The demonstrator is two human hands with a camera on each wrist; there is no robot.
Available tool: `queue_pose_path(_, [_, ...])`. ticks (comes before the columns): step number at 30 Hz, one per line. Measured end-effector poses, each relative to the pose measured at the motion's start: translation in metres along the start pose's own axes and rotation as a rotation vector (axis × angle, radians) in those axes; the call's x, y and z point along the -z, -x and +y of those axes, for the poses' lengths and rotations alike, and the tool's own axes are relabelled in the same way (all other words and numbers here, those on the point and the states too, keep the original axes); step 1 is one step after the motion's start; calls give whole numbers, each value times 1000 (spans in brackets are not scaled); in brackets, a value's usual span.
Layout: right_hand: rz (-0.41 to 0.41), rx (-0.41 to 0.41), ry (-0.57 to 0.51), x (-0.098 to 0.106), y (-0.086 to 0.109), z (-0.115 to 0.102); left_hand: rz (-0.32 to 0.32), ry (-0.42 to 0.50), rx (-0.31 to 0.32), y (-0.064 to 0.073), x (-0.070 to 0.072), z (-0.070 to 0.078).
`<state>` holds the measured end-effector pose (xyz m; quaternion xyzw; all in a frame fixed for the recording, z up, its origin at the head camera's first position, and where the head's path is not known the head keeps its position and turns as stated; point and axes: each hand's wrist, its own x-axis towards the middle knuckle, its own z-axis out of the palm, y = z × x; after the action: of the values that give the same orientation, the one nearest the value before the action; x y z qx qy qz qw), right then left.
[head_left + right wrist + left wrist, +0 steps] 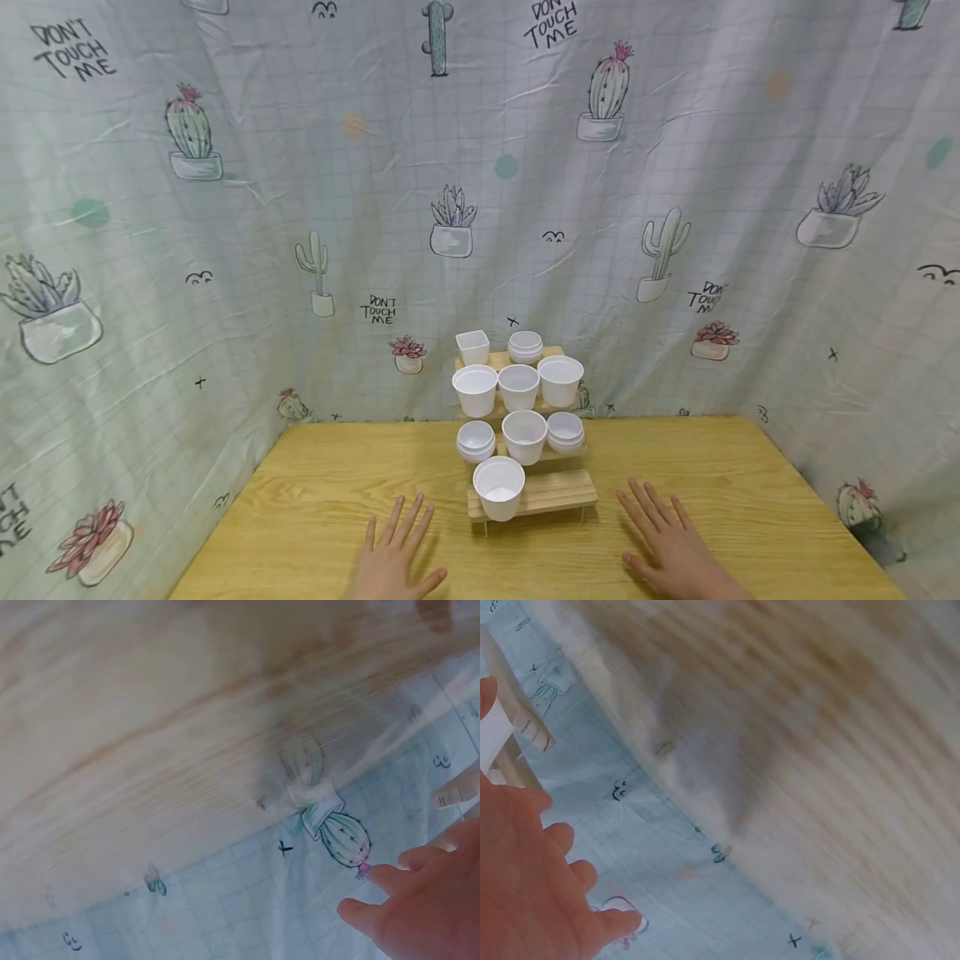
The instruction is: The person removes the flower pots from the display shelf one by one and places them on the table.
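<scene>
A wooden tiered stand holds several white pots. On its lowest step, towards the left, sits one round pot; the rest of that step is bare wood. The step above carries a taller pot between two squat ones. Three round pots line the third step, and the top has a square pot beside a squat round pot. My left hand is spread at the stand's front left, holding nothing. To the front right, my right hand has its fingers extended, also holding nothing.
The stand is on a yellow wood-grain table. A pale curtain printed with cacti and lettering hangs behind the table and along both sides. Wrist views show mostly tabletop and curtain, with part of the stand at the left wrist view's edge.
</scene>
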<state>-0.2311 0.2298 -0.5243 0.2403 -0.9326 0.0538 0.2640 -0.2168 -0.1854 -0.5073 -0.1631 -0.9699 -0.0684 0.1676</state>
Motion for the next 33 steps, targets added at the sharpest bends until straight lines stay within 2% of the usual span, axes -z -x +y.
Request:
queue_pose_path(7, [9, 12, -18, 4, -2, -5, -55, -23, -29, -3, 0, -1])
queue_pose_path(11, [17, 24, -27, 5, -5, -8, 4, -45, -68, -3, 0, 0])
queue_pose_path(14, [22, 34, -21, 4, -7, -9, 74, -65, -99, -2, 1, 1])
queue_pose_path(18, [31, 59, -16, 4, -9, -10, 83, -74, -118, -3, 2, 1])
queue_pose_path(24, [56, 96, -29, 4, -13, -15, 60, -63, -162, -5, 4, 3])
queue_pose_path(29, [86, 142, -54, 7, -19, -21, -25, -16, -163, -9, 9, 6])
queue_pose_path(33, [99, 181, -86, 10, -25, -27, -57, 17, -180, -12, 10, 9])
